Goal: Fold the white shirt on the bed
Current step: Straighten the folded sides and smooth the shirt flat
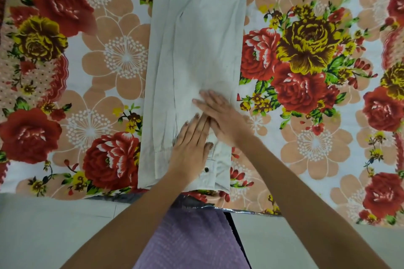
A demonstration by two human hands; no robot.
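Head view: shows a white shirt [196, 39] folded into a long narrow strip, with the flowered bed [306, 137] under the shirt and showing on both sides of it. Finds the left hand [192, 144] flat on the shirt's near end, fingers [197, 124] straight and released, pressing cloth, grasping nothing. Finds the right hand [220, 116] on the shirt too, touching the left, fingers [205, 98] stretched out, released, slightly blurred. Catches a dark button [206, 169] on the shirt, close to its near end. Takes in pale floor [54, 225] and purple clothing [192, 242] nearer than the shirt.
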